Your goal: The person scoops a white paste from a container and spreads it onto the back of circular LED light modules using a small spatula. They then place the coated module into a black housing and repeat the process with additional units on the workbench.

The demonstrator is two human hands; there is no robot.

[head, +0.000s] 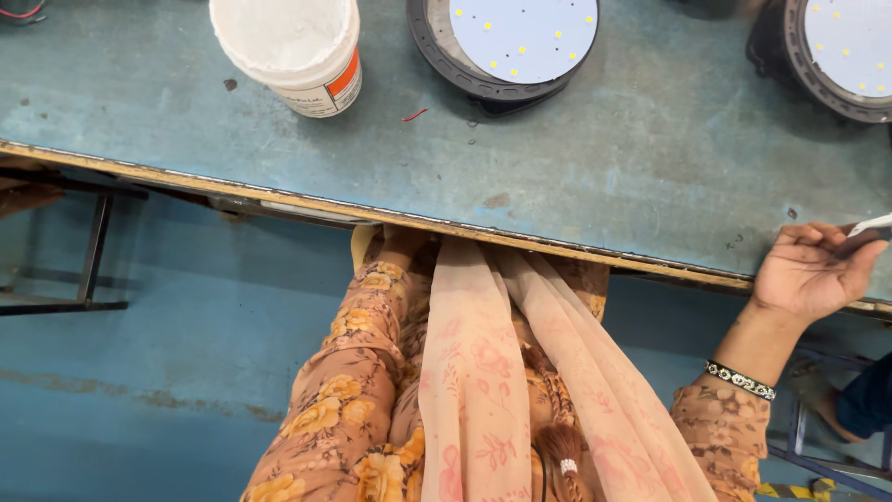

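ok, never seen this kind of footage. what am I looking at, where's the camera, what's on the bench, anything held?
No machine here: a person works bare-handed, and the one camera sits on their head, looking straight down past their floral clothes and scarf. The blue bench carries a white tub and two round lamp units with dotted white discs, one at top centre, one at top right. A red wire scrap lies between them. The right hand, at the bench edge, has its fingers closed on a thin dark tool with a white tip. The left hand is out of view.

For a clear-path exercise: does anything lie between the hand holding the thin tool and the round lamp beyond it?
Nothing visible: only bare blue bench separates the right hand, its thin tool and the round lamp.
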